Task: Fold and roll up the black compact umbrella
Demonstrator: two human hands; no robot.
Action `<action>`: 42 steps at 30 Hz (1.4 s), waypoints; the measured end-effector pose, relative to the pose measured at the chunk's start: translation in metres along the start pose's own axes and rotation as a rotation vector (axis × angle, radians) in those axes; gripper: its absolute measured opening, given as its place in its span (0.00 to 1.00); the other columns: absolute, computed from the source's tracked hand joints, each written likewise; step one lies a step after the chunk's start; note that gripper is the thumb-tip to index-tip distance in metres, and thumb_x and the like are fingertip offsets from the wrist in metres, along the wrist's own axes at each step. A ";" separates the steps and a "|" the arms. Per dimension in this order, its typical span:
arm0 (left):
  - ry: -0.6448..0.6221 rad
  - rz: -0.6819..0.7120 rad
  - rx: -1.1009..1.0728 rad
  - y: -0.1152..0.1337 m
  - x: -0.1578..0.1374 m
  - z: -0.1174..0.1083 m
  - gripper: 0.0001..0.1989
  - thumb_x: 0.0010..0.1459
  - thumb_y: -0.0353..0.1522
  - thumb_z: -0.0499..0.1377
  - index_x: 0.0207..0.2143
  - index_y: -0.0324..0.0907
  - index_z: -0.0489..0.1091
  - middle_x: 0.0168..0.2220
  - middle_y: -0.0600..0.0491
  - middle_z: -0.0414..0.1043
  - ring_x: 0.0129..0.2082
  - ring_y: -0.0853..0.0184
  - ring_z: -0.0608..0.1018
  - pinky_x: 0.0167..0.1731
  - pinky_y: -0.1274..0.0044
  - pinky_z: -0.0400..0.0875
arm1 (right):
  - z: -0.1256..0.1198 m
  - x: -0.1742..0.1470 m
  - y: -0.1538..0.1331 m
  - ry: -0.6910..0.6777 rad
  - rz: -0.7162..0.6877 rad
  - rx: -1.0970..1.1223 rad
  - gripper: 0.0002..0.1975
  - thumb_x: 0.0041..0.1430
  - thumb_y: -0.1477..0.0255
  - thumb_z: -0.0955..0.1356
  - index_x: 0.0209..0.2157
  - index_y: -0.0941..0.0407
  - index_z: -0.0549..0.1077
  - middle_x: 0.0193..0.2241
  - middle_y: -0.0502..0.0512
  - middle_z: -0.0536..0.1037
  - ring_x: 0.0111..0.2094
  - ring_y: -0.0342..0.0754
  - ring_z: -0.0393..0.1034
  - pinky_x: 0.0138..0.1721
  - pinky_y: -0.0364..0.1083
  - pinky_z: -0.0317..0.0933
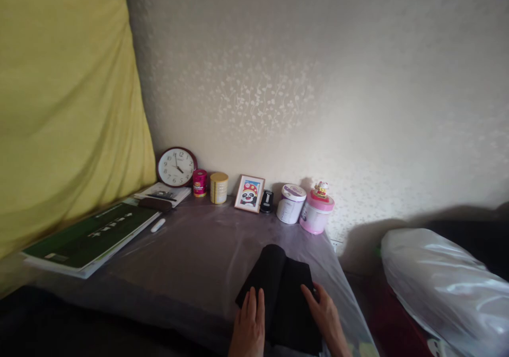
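Note:
A black book with black pages point(294, 304) lies open near the front right of the table, its left side curling up in a rounded bend. My left hand point(249, 322) rests on that curved left part, fingers stretched out and lying against it. At the right edge, my right hand point(326, 314) has its thumb on top, with the other fingers curled round the border and partly hidden. No print shows on the black surfaces.
A grey covered table point(191, 272) holds a green book point(95, 235), a white pen-like object point(158, 225), a clock point(177, 166), tins point(219, 188), a framed panda picture point(249, 193), a black stapler-like item point(266, 201) and tubs point(291, 204). A plastic-wrapped bundle point(441, 283) stands right.

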State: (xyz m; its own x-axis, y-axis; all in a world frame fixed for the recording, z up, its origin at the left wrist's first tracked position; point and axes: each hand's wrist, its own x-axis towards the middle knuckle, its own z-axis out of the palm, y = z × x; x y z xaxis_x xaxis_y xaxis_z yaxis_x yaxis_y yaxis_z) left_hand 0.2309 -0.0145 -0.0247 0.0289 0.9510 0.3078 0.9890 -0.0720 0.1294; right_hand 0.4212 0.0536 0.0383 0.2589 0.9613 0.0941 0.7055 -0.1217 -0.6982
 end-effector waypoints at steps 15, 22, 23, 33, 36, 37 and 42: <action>-0.047 -0.041 -0.026 0.002 0.002 0.004 0.34 0.50 0.16 0.44 0.60 0.42 0.48 0.59 0.42 0.57 0.57 0.56 0.65 0.51 0.67 0.68 | 0.036 0.015 -0.075 -0.204 -0.213 0.438 0.18 0.46 0.56 0.66 0.27 0.58 0.74 0.21 0.50 0.74 0.25 0.48 0.67 0.24 0.43 0.60; -0.140 -0.015 -0.162 -0.008 0.003 0.010 0.27 0.51 0.19 0.48 0.55 0.35 0.60 0.60 0.39 0.56 0.59 0.56 0.62 0.53 0.70 0.65 | 0.074 0.019 -0.078 -0.165 -0.164 0.334 0.16 0.45 0.60 0.67 0.31 0.58 0.74 0.21 0.50 0.72 0.26 0.48 0.67 0.26 0.43 0.59; -0.150 -0.025 -0.178 -0.009 0.004 0.010 0.27 0.50 0.20 0.49 0.55 0.34 0.61 0.60 0.39 0.56 0.59 0.56 0.61 0.53 0.70 0.64 | 0.077 0.018 -0.078 -0.167 -0.162 0.311 0.16 0.46 0.61 0.66 0.32 0.58 0.74 0.21 0.50 0.72 0.27 0.48 0.68 0.27 0.43 0.59; -0.154 0.084 -0.326 -0.042 -0.014 0.009 0.34 0.43 0.27 0.57 0.56 0.35 0.57 0.55 0.41 0.64 0.54 0.55 0.68 0.51 0.70 0.66 | 0.066 -0.002 -0.100 -0.454 -0.337 0.206 0.16 0.59 0.62 0.56 0.34 0.55 0.71 0.25 0.51 0.79 0.26 0.45 0.71 0.30 0.42 0.60; -0.049 0.108 -0.332 -0.050 -0.018 -0.006 0.29 0.45 0.27 0.56 0.53 0.36 0.59 0.51 0.41 0.68 0.51 0.58 0.71 0.48 0.72 0.69 | 0.062 -0.009 -0.103 -0.435 -0.398 0.145 0.15 0.60 0.65 0.56 0.35 0.55 0.71 0.27 0.51 0.80 0.29 0.45 0.72 0.32 0.42 0.60; -0.005 0.115 -0.334 -0.051 -0.017 -0.013 0.26 0.46 0.28 0.56 0.51 0.38 0.61 0.50 0.42 0.69 0.51 0.58 0.72 0.49 0.72 0.69 | 0.062 -0.010 -0.103 -0.425 -0.414 0.125 0.15 0.60 0.65 0.56 0.36 0.55 0.71 0.28 0.51 0.80 0.30 0.45 0.73 0.33 0.42 0.60; 0.092 0.226 -0.313 -0.037 -0.002 -0.031 0.32 0.42 0.29 0.60 0.53 0.41 0.59 0.56 0.42 0.61 0.55 0.54 0.67 0.52 0.67 0.66 | 0.061 -0.013 -0.104 -0.445 -0.480 0.040 0.16 0.61 0.68 0.56 0.37 0.53 0.73 0.29 0.49 0.80 0.35 0.46 0.73 0.37 0.42 0.60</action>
State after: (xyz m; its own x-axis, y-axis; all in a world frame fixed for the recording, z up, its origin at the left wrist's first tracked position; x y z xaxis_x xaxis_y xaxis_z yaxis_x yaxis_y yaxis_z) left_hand 0.1892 -0.0229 -0.0007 0.2138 0.8706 0.4430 0.8668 -0.3782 0.3249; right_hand 0.3043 0.0690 0.0666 -0.3824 0.9179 0.1057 0.6470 0.3477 -0.6786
